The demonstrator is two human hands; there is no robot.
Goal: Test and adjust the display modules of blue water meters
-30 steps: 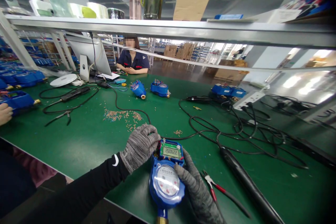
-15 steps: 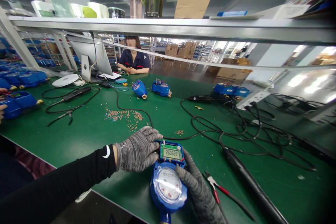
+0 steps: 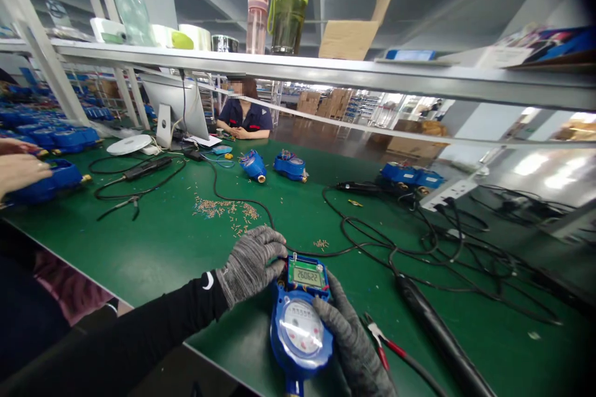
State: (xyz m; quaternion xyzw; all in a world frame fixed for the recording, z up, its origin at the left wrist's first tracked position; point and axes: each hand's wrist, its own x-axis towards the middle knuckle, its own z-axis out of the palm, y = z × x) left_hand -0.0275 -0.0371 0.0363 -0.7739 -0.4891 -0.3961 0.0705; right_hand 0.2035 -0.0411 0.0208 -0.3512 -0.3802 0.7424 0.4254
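A blue plastic water meter (image 3: 302, 338), round and glossy with a clear-covered dial, lies near the table's near edge, its brass-tipped pipe end pointing toward that edge; joined beyond the dial is an open square box with a green circuit board and grey digit display (image 3: 308, 276). The left hand (image 3: 254, 260), in a ribbed grey knit glove, has its fingers close together and bent at the box's left side, more curled than half a second ago, when they lay straighter; whether they pinch anything cannot be told. The gloved right hand (image 3: 351, 338) keeps its hold on the right side, thumb on the dial's rim. Just right of it lie red-handled metal cutters (image 3: 380, 340), then a long black cylinder (image 3: 437, 335). Thin copper-coloured bits (image 3: 212, 208) scatter across the smooth green table (image 3: 177, 267). At its left edge, a co-worker's hand (image 3: 23, 172) now reaches farther over another blue meter (image 3: 58, 183).
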